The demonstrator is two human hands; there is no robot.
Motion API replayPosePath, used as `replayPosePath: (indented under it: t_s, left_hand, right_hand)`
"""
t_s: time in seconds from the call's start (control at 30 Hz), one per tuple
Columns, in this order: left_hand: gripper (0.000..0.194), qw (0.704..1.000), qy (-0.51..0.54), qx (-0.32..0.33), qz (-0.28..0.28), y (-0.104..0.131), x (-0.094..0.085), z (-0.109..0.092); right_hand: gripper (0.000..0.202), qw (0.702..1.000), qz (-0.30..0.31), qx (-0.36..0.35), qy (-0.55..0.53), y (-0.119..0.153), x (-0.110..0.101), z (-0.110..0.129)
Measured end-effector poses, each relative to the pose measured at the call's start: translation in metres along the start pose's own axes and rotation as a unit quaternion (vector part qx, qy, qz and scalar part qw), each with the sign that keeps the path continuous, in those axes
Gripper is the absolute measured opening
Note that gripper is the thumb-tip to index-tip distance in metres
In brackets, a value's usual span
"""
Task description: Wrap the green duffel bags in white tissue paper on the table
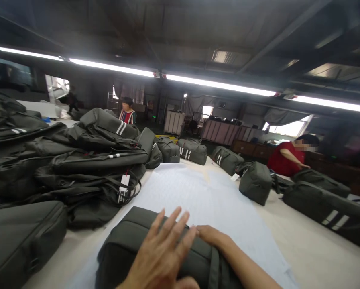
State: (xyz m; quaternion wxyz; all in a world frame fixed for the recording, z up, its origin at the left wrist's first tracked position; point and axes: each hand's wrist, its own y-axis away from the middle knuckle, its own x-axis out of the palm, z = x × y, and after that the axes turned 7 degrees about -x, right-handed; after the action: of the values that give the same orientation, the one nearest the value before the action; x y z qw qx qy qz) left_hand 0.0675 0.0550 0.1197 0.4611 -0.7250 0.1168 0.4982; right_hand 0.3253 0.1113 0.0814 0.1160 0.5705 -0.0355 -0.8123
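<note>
A dark grey-green fabric bag (128, 228) lies right in front of me, with a strap running down its right part. My left hand (163, 251) is over its top, fingers stretched out and spread, holding nothing; whether the palm presses on the fabric I cannot tell. Across the bag's far edge reaches my right hand (210, 235), its fingers curled in against the bag and partly hidden behind my left hand. Under the bag is a sheet of pale paper (186, 188) spread on the table.
Dark bags (92, 160) are heaped on the left, one with a white tag (125, 182). A boxy bag (20, 241) lies near left. More bags (255, 182) line the right side. A person in red (283, 158) handles a bag there; another person (127, 114) stands behind the heap.
</note>
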Motion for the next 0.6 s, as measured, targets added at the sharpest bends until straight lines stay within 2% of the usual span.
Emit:
replayPosePath:
  t_s: [0.07, 0.17, 0.27, 0.33, 0.4, 0.43, 0.47, 0.5, 0.53, 0.6]
  left_hand:
    - [0.078, 0.995, -0.014, -0.060, 0.079, -0.026, 0.021, 0.016]
    - [0.077, 0.983, -0.021, -0.101, 0.154, -0.041, 0.045, 0.028]
    - [0.072, 0.980, -0.036, -0.095, 0.172, -0.040, 0.050, 0.028]
    - [0.071, 0.978, -0.046, -0.099, 0.177, -0.043, 0.050, 0.029]
    - [0.074, 0.976, -0.049, -0.107, 0.183, -0.048, 0.053, 0.032]
    - [0.075, 0.974, -0.047, -0.108, 0.193, -0.051, 0.055, 0.034]
    - [0.076, 0.972, -0.047, -0.110, 0.201, -0.054, 0.057, 0.036]
    - [0.076, 0.970, -0.046, -0.112, 0.210, -0.056, 0.057, 0.037]
    - [0.076, 0.968, -0.047, -0.113, 0.217, -0.058, 0.058, 0.038]
    - [0.076, 0.966, -0.053, -0.113, 0.225, -0.062, 0.058, 0.040]
  right_hand:
    - [0.015, 1.000, 0.013, -0.004, -0.013, -0.003, -0.005, 0.003]
    - [0.011, 0.999, 0.000, 0.007, -0.041, -0.004, -0.018, 0.013]
    - [0.022, 0.994, -0.082, 0.031, -0.071, 0.005, -0.040, 0.024]
    - [0.036, 0.984, -0.150, 0.034, -0.087, 0.022, -0.056, 0.032]
    - [0.036, 0.971, -0.220, 0.018, -0.093, 0.057, -0.066, 0.045]
    - [0.031, 0.951, -0.288, -0.050, -0.098, 0.084, -0.065, 0.055]
    - [0.025, 0.938, -0.307, -0.123, -0.106, 0.115, -0.059, 0.065]
    - [0.019, 0.933, -0.284, -0.187, -0.117, 0.151, -0.046, 0.076]
    - [0.015, 0.934, -0.224, -0.248, -0.127, 0.189, -0.026, 0.085]
    - [0.015, 0.941, -0.135, -0.275, -0.143, 0.266, 0.036, 0.095]
